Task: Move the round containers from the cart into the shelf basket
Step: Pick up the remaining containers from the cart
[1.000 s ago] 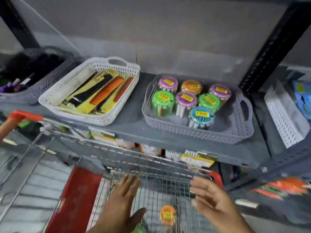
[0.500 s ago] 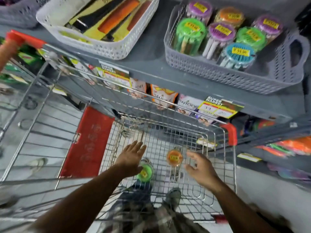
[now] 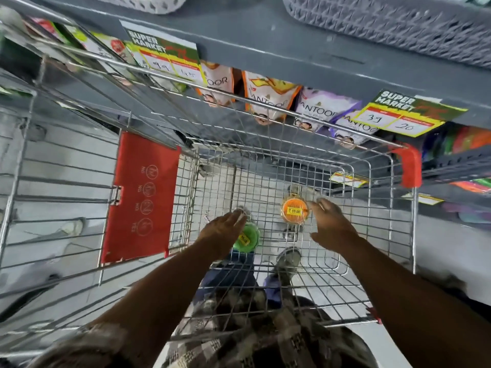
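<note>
Two round containers sit on the wire floor of the silver wire shopping cart (image 3: 345, 166), seen from straight above. Far left, a red plastic flap (image 3: 140, 197) with white circled markings hangs on the cart's fold-down seat panel. Next, the left hand (image 3: 224, 231) reaches down into the cart, palm down, fingers spread and draped over the left edge of the green-lidded round container (image 3: 247, 239); fingers loose, no clamp visible, though contact under the palm cannot be told. A yellow price sticker shows on the green lid, partly hidden by the hand. Just to the right and slightly farther away stands the orange-lidded round container (image 3: 295, 210), upright, yellow sticker reading 99.00. The right hand (image 3: 330, 221) is beside it, fingers apart, fingertips (image 3: 317, 204) touching or nearly touching the lid's right rim; not closed on it. Above the cart, the grey metal shelf edge (image 3: 292, 57) carries two green-and-yellow price tags. Top right, the grey perforated plastic basket (image 3: 398, 25) rests on the shelf, only its lower wall in view. Red corner bumper (image 3: 410, 166) at the cart's right rim.
</note>
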Demonstrator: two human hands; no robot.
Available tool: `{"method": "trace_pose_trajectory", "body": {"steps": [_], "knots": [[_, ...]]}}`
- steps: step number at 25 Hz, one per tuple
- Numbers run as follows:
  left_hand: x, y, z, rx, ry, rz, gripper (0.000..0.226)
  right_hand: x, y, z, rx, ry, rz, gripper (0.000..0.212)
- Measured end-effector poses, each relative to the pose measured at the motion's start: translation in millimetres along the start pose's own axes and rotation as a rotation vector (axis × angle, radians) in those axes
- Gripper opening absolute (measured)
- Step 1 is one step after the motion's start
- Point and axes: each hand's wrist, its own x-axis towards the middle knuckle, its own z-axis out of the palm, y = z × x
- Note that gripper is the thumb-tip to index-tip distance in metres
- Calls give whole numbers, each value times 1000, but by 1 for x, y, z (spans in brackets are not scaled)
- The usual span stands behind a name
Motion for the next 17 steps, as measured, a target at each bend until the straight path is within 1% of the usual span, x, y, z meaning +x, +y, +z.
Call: {"method": "trace_pose_trajectory", "body": {"steps": [1, 3, 5, 7, 10, 13, 14, 15, 17], "knots": [[4, -1, 3, -23, 2, 11, 108, 6, -2, 3, -26, 6, -3, 88], [11, -2, 13, -51, -13, 39, 109, 17, -7, 10, -88, -5, -50, 93], [17, 1, 25, -48, -36, 42, 102, 26, -11, 18, -153, -29, -113, 94], [24, 6, 33, -36, -31, 18, 96, 32, -17, 24, -182, -24, -102, 94], [32, 10, 31, -74, -3, 9, 75, 41, -25, 31, -224, 50, -62, 87], [28, 11, 23, -152, 48, 17, 52, 45, -33, 23, -205, 28, -40, 80], [24, 12, 19, -184, 65, -1, 53, 42, -33, 18, -185, 18, -37, 80], [21, 13, 14, -214, 75, -13, 59, 37, -32, 13, -160, 16, -27, 81], [13, 14, -4, -270, 46, -57, 73, 22, -27, 1, -79, 43, 8, 80]]}}
